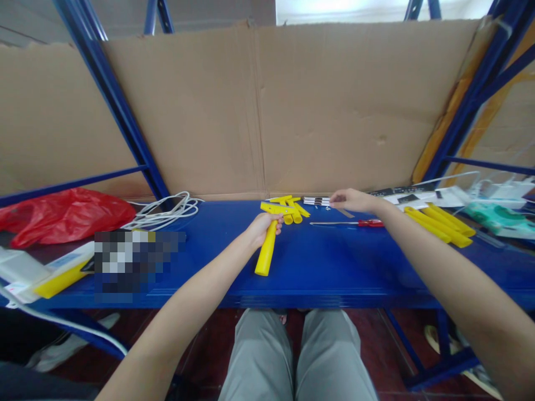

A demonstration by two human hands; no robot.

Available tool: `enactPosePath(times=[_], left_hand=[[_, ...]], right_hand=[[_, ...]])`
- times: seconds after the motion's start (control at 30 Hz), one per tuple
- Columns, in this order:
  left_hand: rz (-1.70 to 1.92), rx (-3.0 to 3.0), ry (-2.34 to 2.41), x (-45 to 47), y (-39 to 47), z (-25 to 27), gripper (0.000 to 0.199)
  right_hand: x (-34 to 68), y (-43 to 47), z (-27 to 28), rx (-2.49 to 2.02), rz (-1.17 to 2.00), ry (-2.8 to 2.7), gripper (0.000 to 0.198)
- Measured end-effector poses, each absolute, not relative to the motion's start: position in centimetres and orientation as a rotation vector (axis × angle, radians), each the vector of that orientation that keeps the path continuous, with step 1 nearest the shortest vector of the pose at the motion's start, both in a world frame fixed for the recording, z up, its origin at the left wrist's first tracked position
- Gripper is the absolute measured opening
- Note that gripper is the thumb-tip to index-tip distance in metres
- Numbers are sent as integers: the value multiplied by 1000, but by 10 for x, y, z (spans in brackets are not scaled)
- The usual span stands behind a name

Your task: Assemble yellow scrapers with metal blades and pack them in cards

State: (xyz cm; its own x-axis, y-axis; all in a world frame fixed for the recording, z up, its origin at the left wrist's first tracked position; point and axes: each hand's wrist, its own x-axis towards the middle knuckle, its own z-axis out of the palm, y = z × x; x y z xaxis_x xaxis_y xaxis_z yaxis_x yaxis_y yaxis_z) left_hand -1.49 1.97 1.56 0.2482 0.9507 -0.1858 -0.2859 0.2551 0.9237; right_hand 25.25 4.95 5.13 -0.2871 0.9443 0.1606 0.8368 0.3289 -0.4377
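My left hand (263, 229) is wrapped round the neck of a yellow T-shaped scraper (266, 250). Its wide head points up and away, and its round handle slants down toward me. On the blue bench just beyond lie several loose yellow scraper parts (296, 212). My right hand (353, 200) hovers low at the back of the bench, fingers bent and apart, with nothing visible in them. Close by its fingertips are small metal screws (327, 208), a bundle of white-and-black strips (316, 201) and a flat thin blade (346, 213). A red-handled screwdriver (369, 223) lies under my right forearm.
Several yellow handle tubes (441, 223) lie at the right, near a green-and-white packet (499, 217). At the left are a red plastic bag (67, 214), a coiled white cable (175, 211) and another yellow-handled item (62, 280). Cardboard (334, 111) walls the back between blue posts.
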Motion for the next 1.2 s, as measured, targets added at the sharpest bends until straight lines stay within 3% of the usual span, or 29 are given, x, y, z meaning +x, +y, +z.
enactPosePath(times=[0.2, 0.4, 0.8, 1.2], left_hand=[[1057, 916, 897, -15, 20, 12, 20], [1084, 904, 894, -17, 23, 8, 18], [1074, 868, 958, -14, 18, 17, 19], [1114, 890, 966, -16, 21, 15, 19]], right_hand=[[310, 39, 37, -2046, 171, -2462, 11], [320, 41, 11, -1999, -94, -2469, 8], [317, 36, 2, -2004, -160, -2513, 19], [311, 59, 38, -1956, -195, -2220, 27]])
